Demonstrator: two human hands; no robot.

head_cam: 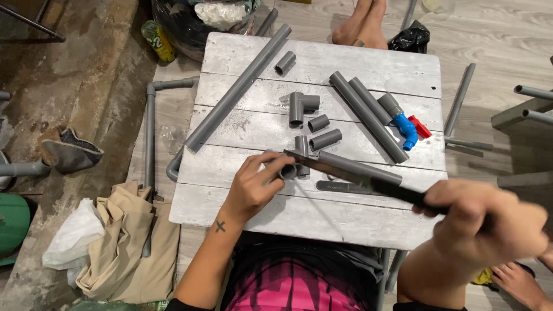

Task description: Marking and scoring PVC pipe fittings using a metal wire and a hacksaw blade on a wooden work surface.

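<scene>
My left hand [253,184] grips a short grey pipe piece [288,170] on the white wooden table [299,216], next to a grey elbow fitting [302,151]. My right hand [489,216] holds a black-handled knife [345,173] whose long blade reaches left, its tip at the pipe piece in my left hand. A longer grey pipe [360,167] lies just behind the blade, and a flat dark strip [345,187] lies under it.
On the table lie a long grey pipe [239,86], a tee fitting [299,106], short pipe stubs [324,139], two parallel pipes [368,115] and a blue valve with red handle [408,129]. Bare feet [363,23], a black bag, loose pipes and beige cloth [129,242] surround it.
</scene>
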